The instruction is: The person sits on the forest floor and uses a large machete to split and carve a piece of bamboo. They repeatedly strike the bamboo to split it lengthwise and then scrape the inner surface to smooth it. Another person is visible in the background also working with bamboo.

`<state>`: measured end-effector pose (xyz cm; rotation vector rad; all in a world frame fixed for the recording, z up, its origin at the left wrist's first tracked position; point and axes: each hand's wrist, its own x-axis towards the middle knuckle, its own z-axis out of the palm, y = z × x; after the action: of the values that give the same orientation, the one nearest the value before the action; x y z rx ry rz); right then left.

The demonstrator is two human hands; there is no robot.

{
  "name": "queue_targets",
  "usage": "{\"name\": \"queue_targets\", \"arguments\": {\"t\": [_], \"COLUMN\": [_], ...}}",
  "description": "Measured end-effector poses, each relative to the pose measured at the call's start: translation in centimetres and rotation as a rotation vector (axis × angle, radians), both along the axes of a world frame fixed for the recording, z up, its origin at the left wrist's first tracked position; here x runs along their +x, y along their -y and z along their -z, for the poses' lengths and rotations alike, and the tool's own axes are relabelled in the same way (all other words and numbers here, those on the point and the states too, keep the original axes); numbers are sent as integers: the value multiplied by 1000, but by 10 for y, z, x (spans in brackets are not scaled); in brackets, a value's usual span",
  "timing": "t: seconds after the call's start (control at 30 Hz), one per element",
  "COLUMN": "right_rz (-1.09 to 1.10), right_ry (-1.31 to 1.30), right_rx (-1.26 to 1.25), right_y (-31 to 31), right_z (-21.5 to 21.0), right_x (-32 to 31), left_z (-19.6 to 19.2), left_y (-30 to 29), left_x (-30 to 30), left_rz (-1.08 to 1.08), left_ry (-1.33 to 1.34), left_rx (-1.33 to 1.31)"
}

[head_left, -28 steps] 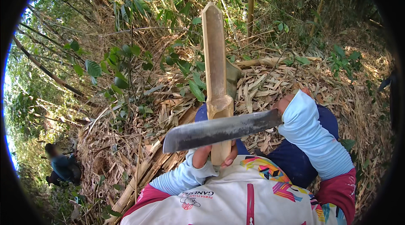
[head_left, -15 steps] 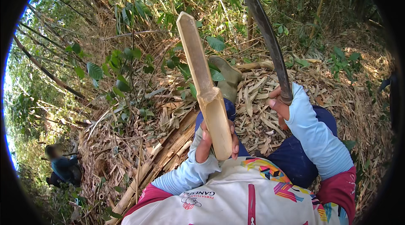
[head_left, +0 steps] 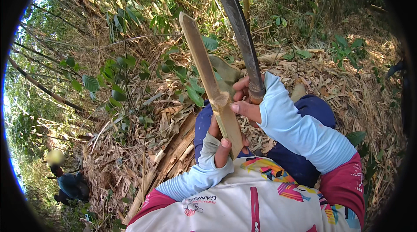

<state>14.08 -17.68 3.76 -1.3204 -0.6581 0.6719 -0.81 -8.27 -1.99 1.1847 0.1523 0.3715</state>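
Note:
A split bamboo piece (head_left: pixel 204 66) with a pointed far end and a raised node partway down stands tilted in front of me. My left hand (head_left: pixel 222 145) is closed around its lower end, thumb on the near side and fingertips showing past the right edge. My right hand (head_left: pixel 249 101) grips the handle of a machete (head_left: pixel 236 19), whose long dark curved blade points up and away, past the top of the view. The right thumb touches or nearly touches the bamboo beside the node. Most of the machete's handle is hidden by the hand and sleeve.
A rubber boot (head_left: pixel 223 73) stands beyond the bamboo. A split log (head_left: pixel 176 149) lies to my left on dry leaves (head_left: pixel 278 75). Leafy stems (head_left: pixel 117 75) rise at left. Another person (head_left: pixel 71 184) is low at the far left. Bamboo thicket fills the back.
My right hand has moved left with the machete, up to the bamboo's node. The bamboo has turned, showing more of its edge. The person at far left appears slightly lower.

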Motion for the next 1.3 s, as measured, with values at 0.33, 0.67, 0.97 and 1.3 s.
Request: {"name": "queue_targets", "arguments": {"t": [0.33, 0.67, 0.97, 1.3], "right_rz": [25, 7, 27, -58], "right_ry": [104, 164, 164, -18], "right_rx": [-21, 90, 18, -27], "right_y": [0, 44, 44, 32], "right_z": [1, 12, 28, 25], "right_x": [9, 20, -14, -43], "left_z": [9, 1, -5, 0], "left_y": [-8, -46, -51, -23], "left_x": [-3, -12, -16, -17], "left_rz": [69, 126, -53, -111], "left_ry": [18, 143, 272, 214], "left_rx": [-177, -404, -293, -274]}}
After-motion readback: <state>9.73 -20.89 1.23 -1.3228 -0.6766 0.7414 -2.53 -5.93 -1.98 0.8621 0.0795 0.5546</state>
